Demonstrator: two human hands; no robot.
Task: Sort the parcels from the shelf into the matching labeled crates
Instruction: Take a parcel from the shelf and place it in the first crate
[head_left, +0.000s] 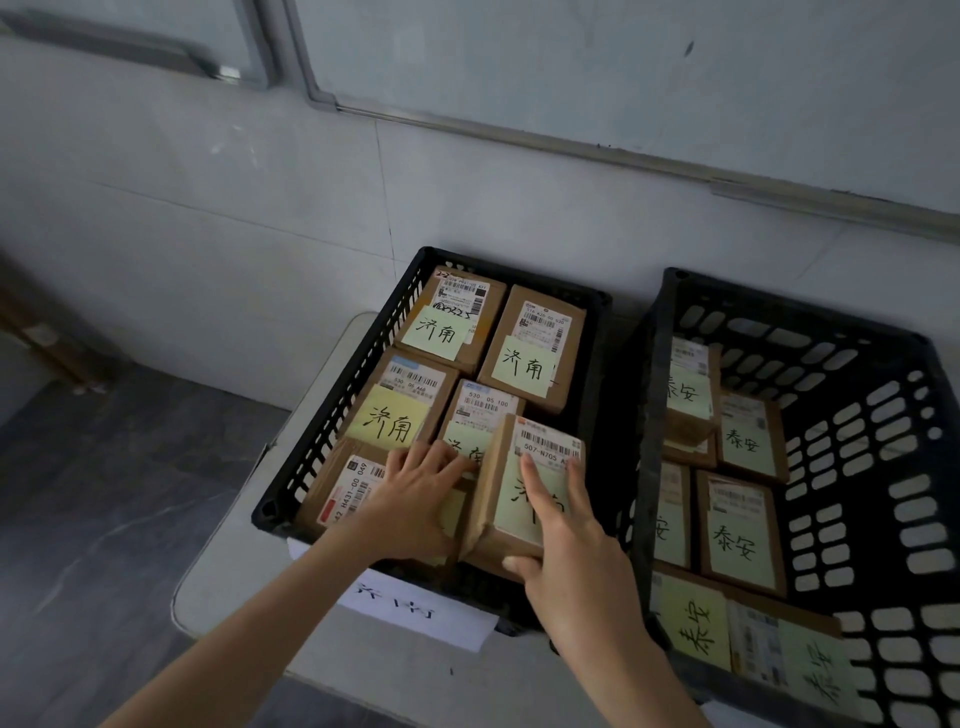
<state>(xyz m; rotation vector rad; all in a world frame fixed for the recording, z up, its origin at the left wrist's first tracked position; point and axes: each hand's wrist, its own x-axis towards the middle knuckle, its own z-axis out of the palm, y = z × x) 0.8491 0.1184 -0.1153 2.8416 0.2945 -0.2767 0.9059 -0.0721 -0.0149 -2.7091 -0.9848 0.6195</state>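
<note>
Looks like a parcel-sorting room: left black plastic crate (332, 400) and right black plastic crate (857, 415) side by side on a pale table (228, 582), packed with cardboard parcels (569, 384) bearing barcoded shipping labels (543, 317) and handwritten sticky notes (436, 332); plain tiled wall (234, 234) on the far side.

Brown parcel (511, 519) with green note, tilted, near right corner of left black crate (332, 415), five flat parcels (524, 348) alongside, right black crate (883, 415) holding labelled parcels (740, 530)

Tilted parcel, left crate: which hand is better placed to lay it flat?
Probably the right hand: it holds the tilted parcel, thumb at its near edge. The left hand rests on a neighbouring parcel.
</note>
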